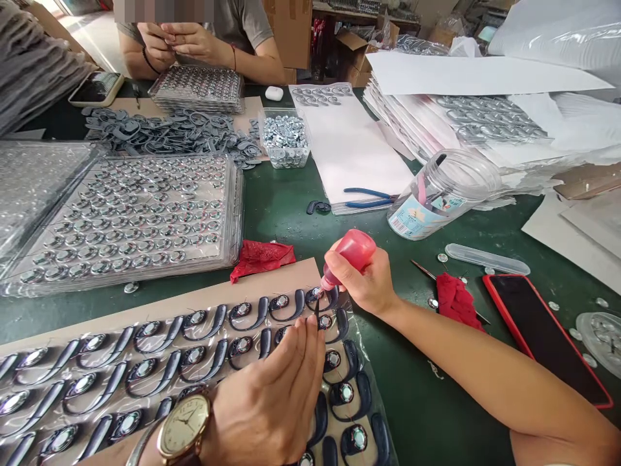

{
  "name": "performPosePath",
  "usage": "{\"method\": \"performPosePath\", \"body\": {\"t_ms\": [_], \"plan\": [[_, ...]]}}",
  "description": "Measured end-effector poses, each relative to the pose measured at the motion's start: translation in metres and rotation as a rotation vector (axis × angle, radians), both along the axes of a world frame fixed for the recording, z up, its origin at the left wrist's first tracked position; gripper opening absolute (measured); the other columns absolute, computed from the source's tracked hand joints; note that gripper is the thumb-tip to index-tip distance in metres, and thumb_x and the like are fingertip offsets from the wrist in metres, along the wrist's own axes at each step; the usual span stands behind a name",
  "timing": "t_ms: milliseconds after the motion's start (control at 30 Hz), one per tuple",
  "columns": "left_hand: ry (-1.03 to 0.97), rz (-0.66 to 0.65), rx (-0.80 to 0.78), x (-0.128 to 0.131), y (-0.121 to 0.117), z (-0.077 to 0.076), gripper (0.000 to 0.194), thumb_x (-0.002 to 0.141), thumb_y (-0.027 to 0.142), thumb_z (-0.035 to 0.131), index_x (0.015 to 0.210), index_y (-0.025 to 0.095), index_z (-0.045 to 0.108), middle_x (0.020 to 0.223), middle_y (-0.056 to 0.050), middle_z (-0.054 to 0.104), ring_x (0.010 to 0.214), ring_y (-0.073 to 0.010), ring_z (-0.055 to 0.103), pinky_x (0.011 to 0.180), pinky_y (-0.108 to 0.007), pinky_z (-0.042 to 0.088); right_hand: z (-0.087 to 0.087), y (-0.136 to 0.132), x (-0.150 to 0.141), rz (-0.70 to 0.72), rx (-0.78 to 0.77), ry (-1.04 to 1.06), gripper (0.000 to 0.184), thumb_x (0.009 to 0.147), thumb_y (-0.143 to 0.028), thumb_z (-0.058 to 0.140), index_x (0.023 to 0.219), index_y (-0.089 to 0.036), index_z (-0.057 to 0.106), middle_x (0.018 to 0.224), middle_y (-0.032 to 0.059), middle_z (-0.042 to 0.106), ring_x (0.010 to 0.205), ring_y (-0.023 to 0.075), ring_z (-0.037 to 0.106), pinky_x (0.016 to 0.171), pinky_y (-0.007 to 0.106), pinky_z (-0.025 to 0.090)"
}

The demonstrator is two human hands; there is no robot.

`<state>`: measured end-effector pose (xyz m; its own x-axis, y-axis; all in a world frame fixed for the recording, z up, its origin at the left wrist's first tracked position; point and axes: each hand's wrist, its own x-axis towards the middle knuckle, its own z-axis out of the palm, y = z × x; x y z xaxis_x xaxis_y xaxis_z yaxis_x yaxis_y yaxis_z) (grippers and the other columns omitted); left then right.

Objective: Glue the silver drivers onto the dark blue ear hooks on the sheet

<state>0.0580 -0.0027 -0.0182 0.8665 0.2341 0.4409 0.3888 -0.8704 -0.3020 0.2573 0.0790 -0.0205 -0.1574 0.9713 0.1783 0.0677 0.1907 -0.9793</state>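
A small red squeeze bottle [356, 249] is tilted nozzle-down in my right hand [371, 285], my fingers wrapped round it. Its tip meets or hovers just above a round silver piece in a dark ear-hook part [316, 294] at the upper right corner of the tray. My left hand [276, 382], a watch on its wrist, pinches a thin dark pointed tool [318, 304], apparently tweezers; only the tip shows. That tip is beside the same part. Rows of these ear-hook parts [194, 356] lie in the clear plastic tray [366, 349], some hidden beneath my left hand.
Stacked clear trays of round silver pieces [140, 220] stand left. Behind them are loose grey hooks [169, 136] and a tub of silver discs [285, 139]. Blue pliers [369, 197], a clear jar [436, 194], red cloths [264, 257] and a phone [548, 336] lie around. Opposite, a co-worker's hands [184, 42] are raised.
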Motion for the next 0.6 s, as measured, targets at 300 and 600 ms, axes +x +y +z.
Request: {"method": "performPosePath", "body": {"t_ms": [300,600], "plan": [[0.063,-0.012,0.055,0.0022,-0.0017,-0.0003,0.05,0.077,0.015,0.043,0.114,-0.011,0.064,0.113,-0.029,0.069,0.104,-0.0393,0.069,0.102,-0.053,0.04,-0.0043,-0.0005,-0.0019,-0.036,-0.016,-0.028,0.037,0.09,-0.045,0.068,0.064,-0.019,0.059,0.054,-0.0021,0.061,0.049,0.0114,0.061,0.055,0.025,0.051],[0.027,0.012,0.02,0.0021,-0.0006,0.0008,0.049,0.078,0.013,0.043,0.115,-0.01,0.063,0.114,-0.028,0.07,0.104,-0.0362,0.069,0.103,-0.05,0.043,-0.005,0.0002,-0.0018,-0.055,-0.022,-0.032,0.039,0.089,-0.047,0.068,0.063,-0.019,0.059,0.055,-0.0012,0.062,0.05,0.0118,0.061,0.054,0.024,0.051]]}}
